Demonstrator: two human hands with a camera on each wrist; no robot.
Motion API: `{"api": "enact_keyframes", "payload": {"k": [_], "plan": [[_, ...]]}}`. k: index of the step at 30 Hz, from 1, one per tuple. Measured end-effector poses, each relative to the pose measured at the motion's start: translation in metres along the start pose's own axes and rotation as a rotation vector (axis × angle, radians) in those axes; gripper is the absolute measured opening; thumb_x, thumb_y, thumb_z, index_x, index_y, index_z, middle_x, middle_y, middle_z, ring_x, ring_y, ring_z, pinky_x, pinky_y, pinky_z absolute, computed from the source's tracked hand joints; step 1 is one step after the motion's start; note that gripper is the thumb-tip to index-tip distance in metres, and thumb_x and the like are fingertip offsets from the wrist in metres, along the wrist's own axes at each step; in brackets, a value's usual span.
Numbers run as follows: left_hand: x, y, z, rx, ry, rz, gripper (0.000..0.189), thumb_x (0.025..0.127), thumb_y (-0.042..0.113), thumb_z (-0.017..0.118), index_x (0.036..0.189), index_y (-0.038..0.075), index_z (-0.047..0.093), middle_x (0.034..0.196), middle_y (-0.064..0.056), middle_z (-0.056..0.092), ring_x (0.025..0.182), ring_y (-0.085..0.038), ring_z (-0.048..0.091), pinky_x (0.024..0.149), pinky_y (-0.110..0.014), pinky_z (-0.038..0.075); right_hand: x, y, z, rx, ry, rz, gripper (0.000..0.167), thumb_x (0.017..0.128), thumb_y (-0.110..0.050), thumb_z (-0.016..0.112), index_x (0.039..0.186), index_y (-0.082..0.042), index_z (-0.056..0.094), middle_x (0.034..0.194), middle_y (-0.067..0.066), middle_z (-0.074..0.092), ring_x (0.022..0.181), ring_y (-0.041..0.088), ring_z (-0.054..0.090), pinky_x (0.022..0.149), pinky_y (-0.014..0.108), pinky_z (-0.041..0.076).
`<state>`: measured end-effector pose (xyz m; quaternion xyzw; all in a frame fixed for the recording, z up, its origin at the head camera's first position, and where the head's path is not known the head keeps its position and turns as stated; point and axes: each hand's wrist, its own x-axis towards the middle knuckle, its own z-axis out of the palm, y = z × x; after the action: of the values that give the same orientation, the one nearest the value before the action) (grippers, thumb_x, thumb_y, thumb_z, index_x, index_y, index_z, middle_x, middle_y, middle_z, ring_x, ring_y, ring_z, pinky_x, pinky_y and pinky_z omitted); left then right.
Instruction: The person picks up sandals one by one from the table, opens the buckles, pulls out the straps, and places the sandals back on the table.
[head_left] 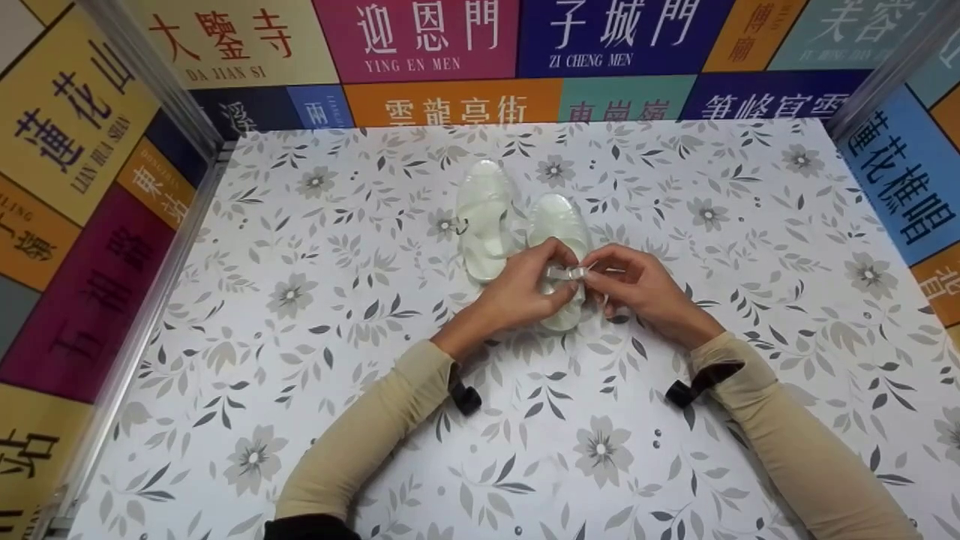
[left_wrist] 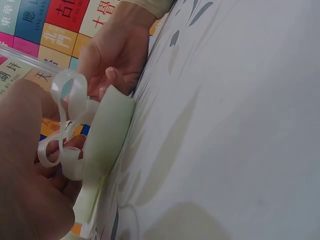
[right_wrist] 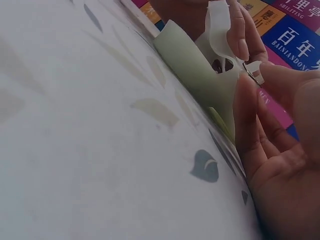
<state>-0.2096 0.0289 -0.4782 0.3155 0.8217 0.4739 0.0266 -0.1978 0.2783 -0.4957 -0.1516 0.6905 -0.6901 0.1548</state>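
1. The near sandal (head_left: 559, 225) lies on the counter (head_left: 315, 315), in the middle, under both hands. Its long axis runs from the person toward the far wall, and the rounded toe end points away from the person.
2. The second sandal (head_left: 484, 217) lies just beside it on the left, parallel, a little farther from the person.
3. The left hand (head_left: 517, 296) pinches the clear strap (head_left: 566, 272) of the near sandal; thumb and fingers are curled narrow around it.
4. The right hand (head_left: 637, 289) meets the same strap from the other side, with fingertips closed on the small buckle (right_wrist: 256, 72).
5. In the left wrist view the strap (left_wrist: 70, 100) makes clear loops above the pale green sole (left_wrist: 107, 135), which is seen from the edge.
6. The heel part of the near sandal is covered by the hands in the head view. The strap is transparent, so its exact path is hard to follow, and I cannot tell if the buckle is fastened.
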Motion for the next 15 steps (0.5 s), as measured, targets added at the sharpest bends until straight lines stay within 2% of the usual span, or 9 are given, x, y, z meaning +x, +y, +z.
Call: {"api": "enact_keyframes", "payload": {"k": [6, 15], "plan": [[0.0001, 0.0018, 0.0018, 0.004, 0.009, 0.029, 0.025, 0.097, 0.023, 0.078, 0.119, 0.015, 0.068, 0.116, 0.004, 0.077, 0.120, -0.012, 0.071, 0.110, -0.024, 0.052, 0.0006, 0.0007, 0.0009, 0.035, -0.011, -0.019, 0.027, 0.104, -0.010, 0.073, 0.126, 0.003, 0.063, 0.110, 0.007, 0.070, 0.072, 0.013, 0.068, 0.055, 0.024, 0.059], [-0.0007, 0.0079, 0.0061, 0.041, 0.048, 0.024, 0.024, 0.093, 0.016, 0.077, 0.116, 0.016, 0.068, 0.109, 0.005, 0.080, 0.108, -0.008, 0.074, 0.095, -0.021, 0.057, -0.0015, 0.0001, 0.0009, 0.051, -0.023, -0.030, 0.021, 0.101, -0.005, 0.075, 0.117, 0.003, 0.064, 0.107, 0.006, 0.071, 0.068, 0.011, 0.065, 0.053, 0.021, 0.055]]}}
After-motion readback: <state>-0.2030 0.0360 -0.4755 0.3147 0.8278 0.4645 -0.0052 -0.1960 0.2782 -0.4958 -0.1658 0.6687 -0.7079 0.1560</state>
